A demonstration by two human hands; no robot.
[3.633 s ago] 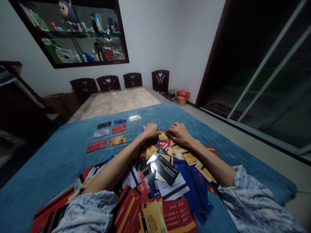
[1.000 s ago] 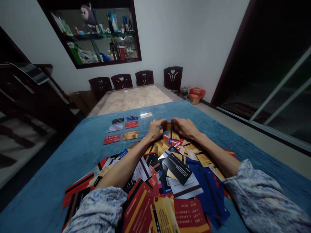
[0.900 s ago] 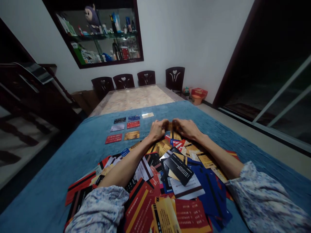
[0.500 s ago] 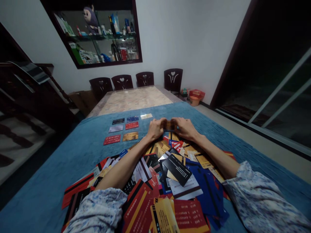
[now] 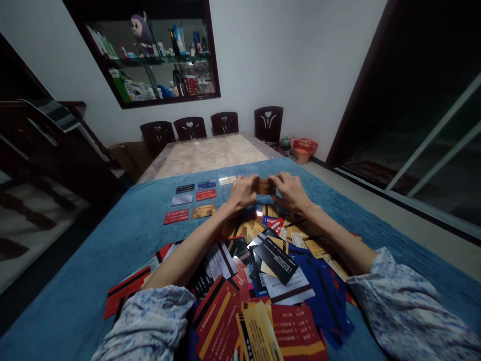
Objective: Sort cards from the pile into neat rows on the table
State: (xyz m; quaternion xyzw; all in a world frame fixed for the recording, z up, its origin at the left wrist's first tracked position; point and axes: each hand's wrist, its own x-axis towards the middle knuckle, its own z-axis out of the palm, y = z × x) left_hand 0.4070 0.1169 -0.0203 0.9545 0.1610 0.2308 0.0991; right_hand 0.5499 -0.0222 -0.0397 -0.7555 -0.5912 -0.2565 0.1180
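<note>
Between my hands, beyond the card pile, is a gold-brown card (image 5: 266,187). My left hand (image 5: 243,191) grips its left end and my right hand (image 5: 288,190) its right end, fingers closed on both. Below my forearms spreads a loose heap of plastic cards: a black card (image 5: 276,259), red cards (image 5: 217,318), a yellow card (image 5: 259,333) and blue cards (image 5: 325,293) overlap. Left of my hands, single cards lie apart in rows, among them a gold card (image 5: 204,211), a red card (image 5: 176,216) and a whitish card (image 5: 227,180).
A blue cloth (image 5: 124,235) covers the near part of the table; its far part (image 5: 210,154) shows a beige patterned top. Several dark chairs (image 5: 190,128) stand behind it. A shelf niche (image 5: 169,103) is in the wall, and a red and orange container (image 5: 302,150) sits on the floor.
Both hands have risen slightly with the gold-brown card, which now shows its face more clearly. The view has shifted a little; the laid-out cards look unchanged.
</note>
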